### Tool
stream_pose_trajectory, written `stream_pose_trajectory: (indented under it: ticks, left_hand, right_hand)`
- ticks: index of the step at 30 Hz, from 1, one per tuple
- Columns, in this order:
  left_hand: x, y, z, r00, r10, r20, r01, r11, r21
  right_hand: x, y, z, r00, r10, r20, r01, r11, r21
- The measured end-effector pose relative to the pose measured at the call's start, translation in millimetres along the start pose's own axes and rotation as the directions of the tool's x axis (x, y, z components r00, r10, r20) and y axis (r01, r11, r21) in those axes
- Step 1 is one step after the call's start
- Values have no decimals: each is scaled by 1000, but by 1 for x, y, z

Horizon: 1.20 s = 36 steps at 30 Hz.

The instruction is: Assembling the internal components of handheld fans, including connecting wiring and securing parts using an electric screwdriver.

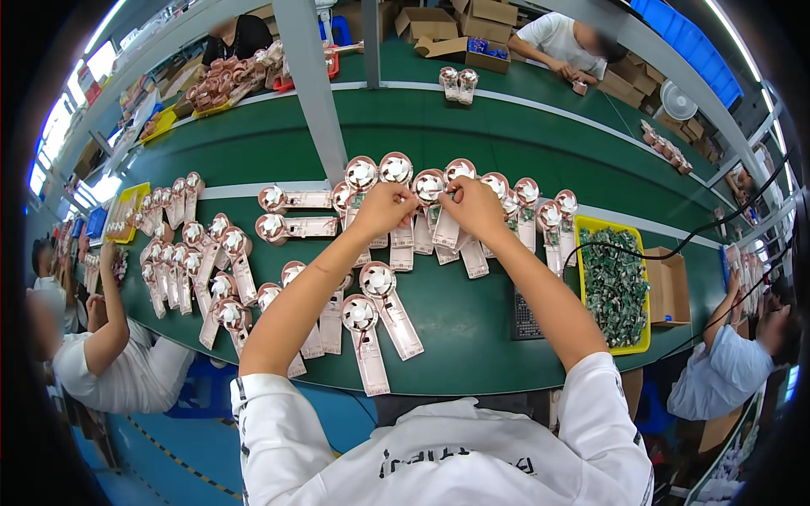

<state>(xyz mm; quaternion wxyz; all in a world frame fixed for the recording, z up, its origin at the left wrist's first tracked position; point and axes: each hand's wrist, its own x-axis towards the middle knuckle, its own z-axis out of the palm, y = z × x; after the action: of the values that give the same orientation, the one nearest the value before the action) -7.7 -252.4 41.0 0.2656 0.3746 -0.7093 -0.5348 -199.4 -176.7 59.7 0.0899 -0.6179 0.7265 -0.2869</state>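
Note:
Both my arms reach out over the green bench to a row of pink handheld fan housings with white blades. My left hand (pixel 386 207) is closed in a pinch at the left side of one fan housing (pixel 429 184). My right hand (pixel 474 206) pinches at the right side of that same housing. Whatever the fingertips hold is too small to make out. More fan housings (pixel 361 174) lie close around both hands, handles pointing towards me. Two separate fan housings (pixel 377 280) (pixel 360 314) rest nearer to me, between my forearms.
A yellow tray (pixel 645 325) of green circuit boards stands at the right, beside an open cardboard box (pixel 668 287). A dark keypad-like device (pixel 526 316) lies by my right forearm. More fan housings (pixel 194 257) crowd the left. A metal post (pixel 312 93) rises ahead; co-workers sit around.

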Motion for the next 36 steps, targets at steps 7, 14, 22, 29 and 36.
stream_pose_trajectory:
  ticks: [7, 14, 22, 29, 36]
  left_hand:
    - [-1, 0, -3, 1000, 1, -15, -1, 1000, -11]
    - [-10, 7, 0, 991, 88, -99, -69, 982, 178]
    - [0, 11, -5, 983, 88, -158, -55, 978, 201]
    - [0, 4, -4, 991, 70, -116, -53, 989, 141]
    - [-3, 3, -7, 988, 91, -126, -81, 993, 84]
  right_hand:
    - [-1, -2, 3, 996, 8, -93, -9, 1000, -13]
    - [-4, 0, 6, 984, -1, -177, 13, 997, 71]
    - [6, 25, -7, 965, -72, -251, 101, 989, 107]
    - [5, 24, -1, 962, -42, -269, 84, 985, 149]
    - [6, 25, -22, 978, -117, -171, 126, 991, 42]
